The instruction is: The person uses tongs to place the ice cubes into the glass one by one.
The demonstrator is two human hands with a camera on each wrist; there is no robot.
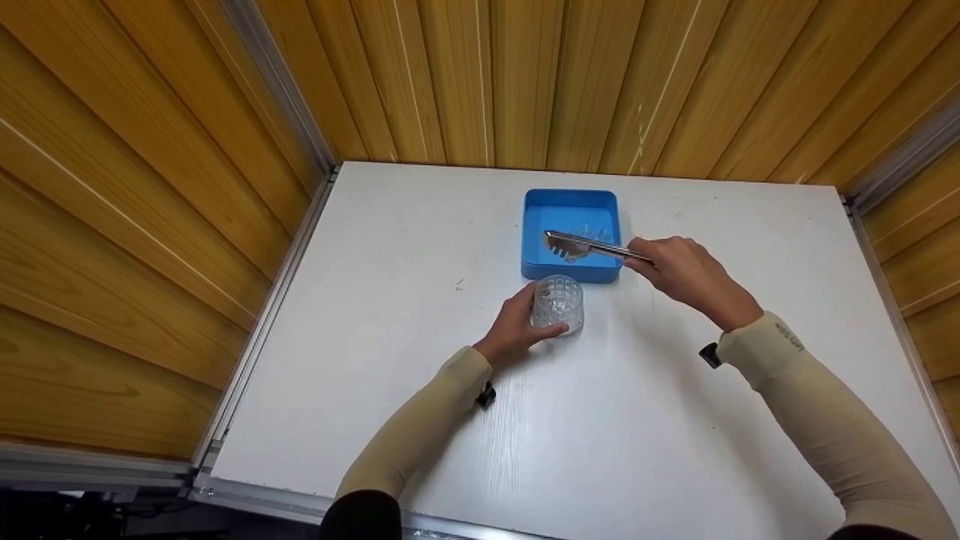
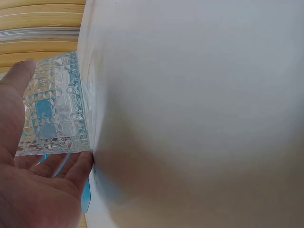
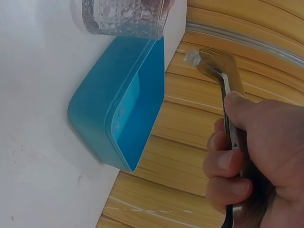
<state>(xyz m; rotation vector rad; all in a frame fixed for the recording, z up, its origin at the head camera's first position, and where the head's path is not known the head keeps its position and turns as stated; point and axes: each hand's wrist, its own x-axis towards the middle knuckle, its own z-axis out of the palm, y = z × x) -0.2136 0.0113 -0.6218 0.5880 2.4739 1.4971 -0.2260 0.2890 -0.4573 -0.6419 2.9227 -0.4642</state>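
My left hand (image 1: 514,328) holds a clear, textured drinking glass (image 1: 559,306) that stands on the white table. The thumb lies along its near side, while the other fingers (image 2: 71,173) reach round the opposite side. In my right hand (image 1: 686,271) is a pair of metal tongs (image 1: 601,249), gripped by the handle, with the scalloped tips above a blue box (image 1: 536,271). A small clear piece like an ice cube (image 3: 192,58) sits at the tips of the tongs in the right wrist view. More small clear pieces (image 1: 592,232) lie inside the box.
The blue box stands just beyond the glass on the white table (image 1: 390,300). Wood-patterned panels (image 1: 517,82) rise behind the table and at both sides, with metal rails (image 1: 277,82) at the corners.
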